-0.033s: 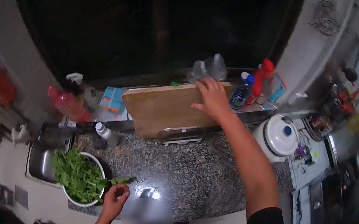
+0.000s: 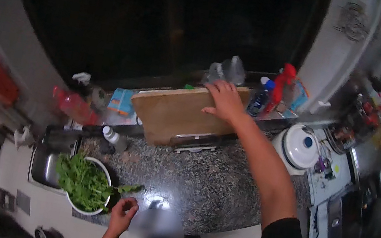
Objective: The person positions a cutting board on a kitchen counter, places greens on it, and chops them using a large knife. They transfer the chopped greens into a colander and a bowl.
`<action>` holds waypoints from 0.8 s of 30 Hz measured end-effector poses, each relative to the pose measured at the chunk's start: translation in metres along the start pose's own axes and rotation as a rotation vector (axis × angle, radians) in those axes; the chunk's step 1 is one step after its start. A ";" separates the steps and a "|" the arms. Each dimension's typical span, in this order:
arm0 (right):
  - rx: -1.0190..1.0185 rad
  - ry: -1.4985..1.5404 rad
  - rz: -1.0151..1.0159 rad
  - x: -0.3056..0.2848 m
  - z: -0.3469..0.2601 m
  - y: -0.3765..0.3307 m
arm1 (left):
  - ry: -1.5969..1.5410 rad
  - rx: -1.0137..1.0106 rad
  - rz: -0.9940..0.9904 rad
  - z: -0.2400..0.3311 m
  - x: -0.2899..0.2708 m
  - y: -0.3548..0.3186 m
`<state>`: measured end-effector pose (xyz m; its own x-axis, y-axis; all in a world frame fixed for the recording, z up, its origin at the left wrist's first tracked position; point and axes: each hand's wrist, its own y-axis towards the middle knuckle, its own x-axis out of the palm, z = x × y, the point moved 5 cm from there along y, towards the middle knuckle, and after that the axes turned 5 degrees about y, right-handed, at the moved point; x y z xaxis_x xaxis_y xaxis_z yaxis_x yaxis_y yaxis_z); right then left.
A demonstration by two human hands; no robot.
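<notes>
My right hand (image 2: 227, 100) reaches over the top edge of a wooden cutting board (image 2: 165, 119), fingers over the edge and thumb on its front face. The board leans upright against the window sill, its foot in a dark rack (image 2: 195, 142) on the counter. My left hand (image 2: 124, 211) is low beside a white bowl (image 2: 110, 172) heaped with leafy greens (image 2: 82, 182). Its fingers are curled together; I cannot make out anything in them. Just above that hand, a sprig (image 2: 130, 188) sticks out from the bowl over the counter.
A white bottle (image 2: 115, 138) stands behind the bowl, near the metal sink (image 2: 46, 165). Right of the board are a blue-capped bottle (image 2: 258, 100), a red spray bottle (image 2: 282, 86) and a lidded white container (image 2: 298, 147). Speckled stone counter (image 2: 220, 183) lies between my arms.
</notes>
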<state>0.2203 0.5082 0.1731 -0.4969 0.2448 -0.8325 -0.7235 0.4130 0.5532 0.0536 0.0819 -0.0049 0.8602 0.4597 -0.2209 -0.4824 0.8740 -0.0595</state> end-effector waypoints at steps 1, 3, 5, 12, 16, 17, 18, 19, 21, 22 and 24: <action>-0.057 -0.036 -0.021 0.031 0.003 -0.017 | 0.094 -0.094 -0.021 -0.004 0.002 -0.024; 0.038 0.024 -0.267 0.058 -0.004 0.002 | 0.223 -0.273 0.002 -0.024 -0.006 -0.073; 0.050 0.013 -0.438 0.068 -0.014 0.021 | 0.155 -0.368 0.096 -0.056 -0.003 -0.115; -0.083 -0.075 -0.318 0.063 0.016 0.006 | 0.208 -0.793 0.194 -0.143 0.035 -0.277; -0.128 -0.038 -0.204 0.036 -0.014 0.038 | 0.288 -0.943 0.184 -0.189 0.034 -0.322; -0.114 -0.044 -0.203 0.029 -0.017 0.046 | 0.309 -0.955 0.145 -0.191 0.032 -0.320; -0.095 -0.051 -0.201 0.022 -0.019 0.052 | 0.334 -0.963 0.101 -0.192 0.028 -0.318; -0.069 -0.072 -0.199 0.006 -0.014 0.057 | 0.332 -0.911 0.128 -0.182 0.026 -0.307; -0.104 -0.040 -0.086 -0.033 -0.011 0.062 | 0.397 -0.793 0.072 -0.188 0.017 -0.293; -0.118 -0.019 -0.031 -0.053 -0.010 0.061 | 0.434 -0.738 0.045 -0.187 0.013 -0.287; -0.081 0.006 -0.021 -0.095 -0.014 0.063 | 0.317 -0.737 0.142 -0.164 0.000 -0.254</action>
<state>0.2149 0.4989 0.2872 -0.4845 0.2312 -0.8437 -0.7696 0.3459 0.5367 0.1489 -0.1665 -0.1491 0.7481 0.3954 -0.5329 -0.6635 0.4313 -0.6114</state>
